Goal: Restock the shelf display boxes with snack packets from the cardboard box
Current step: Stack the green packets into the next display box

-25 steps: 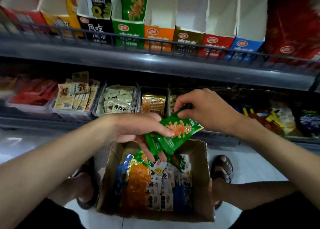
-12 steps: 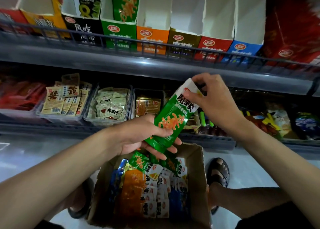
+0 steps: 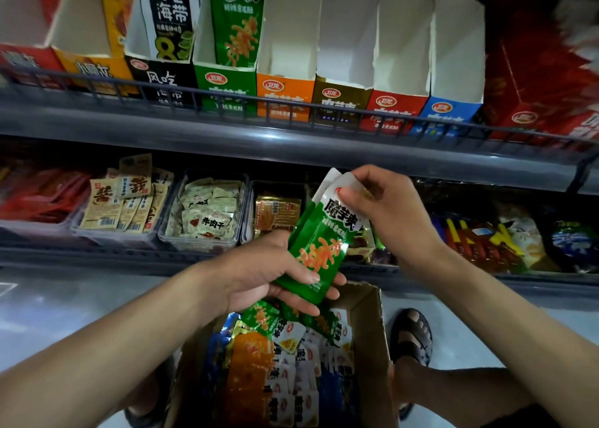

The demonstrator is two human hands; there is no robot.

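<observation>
1. My left hand [image 3: 262, 275] grips the bottom end of a small stack of green snack packets [image 3: 319, 246]. The fingers curl underneath and the thumb lies across the front.
2. My right hand [image 3: 392, 213] pinches the white top edge of the same stack between thumb and fingertips. The stack is tilted, with its top leaning away from me to the right.
3. The stack hangs in the air just above the open cardboard box [image 3: 369, 330], which sits on the floor between my feet. Inside it are more packets in orange, blue, white and green.
4. On the upper shelf [image 3: 227, 148], behind a low wire rail [image 3: 291, 103], is a row of display boxes. The green display box [image 3: 223, 83] matches my packets and has one green packet standing in it. The orange display box [image 3: 285, 93] beside it shows only white inner walls.
5. I judge the step in hand to be squaring the stack before lifting it to the shelf.
6. To do it well, I should line up the packet edges between both hands and turn the printed fronts outward.
7. Next I should raise the stack over the rail and slide it upright into the green display box.
8. The foil looks slippery, so a loose grip could let the packets fan out or drop.
</observation>
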